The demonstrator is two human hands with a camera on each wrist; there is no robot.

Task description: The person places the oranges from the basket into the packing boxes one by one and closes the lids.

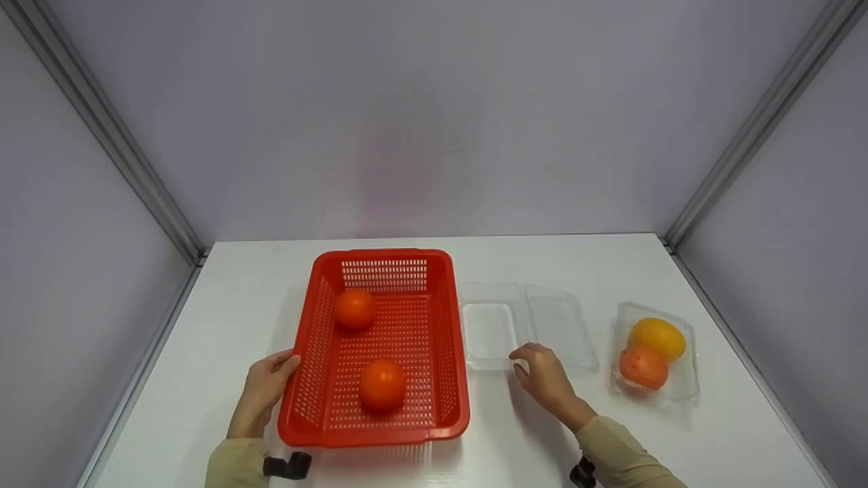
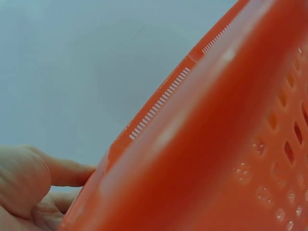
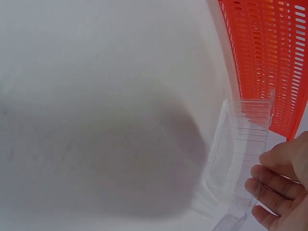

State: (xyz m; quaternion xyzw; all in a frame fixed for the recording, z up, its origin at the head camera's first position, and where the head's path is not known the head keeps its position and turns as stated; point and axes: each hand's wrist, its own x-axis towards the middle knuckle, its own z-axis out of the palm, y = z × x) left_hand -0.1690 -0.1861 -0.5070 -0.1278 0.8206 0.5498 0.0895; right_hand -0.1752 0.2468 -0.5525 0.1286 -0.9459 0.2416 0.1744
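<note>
My left hand (image 1: 264, 385) grips the left rim of a red plastic basket (image 1: 456, 379), thumb over the edge; the left wrist view shows the hand (image 2: 29, 183) at that rim close up. Inside the basket lie two oranges, one (image 1: 354, 309) toward the back left and one (image 1: 382, 385) near the front. With its fingers bent, my right hand (image 1: 546, 379) pinches the near rim of an opened clear plastic container (image 1: 491, 329). In the right wrist view its fingertips (image 3: 257, 185) overlap the container's upper edge. The container sits just right of the basket.
At the right of the white table (image 1: 251, 291) is another clear container (image 1: 685, 379), holding a yellow fruit (image 1: 658, 339) and an orange-red fruit (image 1: 643, 367). Pale panels with grey metal corner posts (image 1: 135, 156) enclose the table on the back and both sides.
</note>
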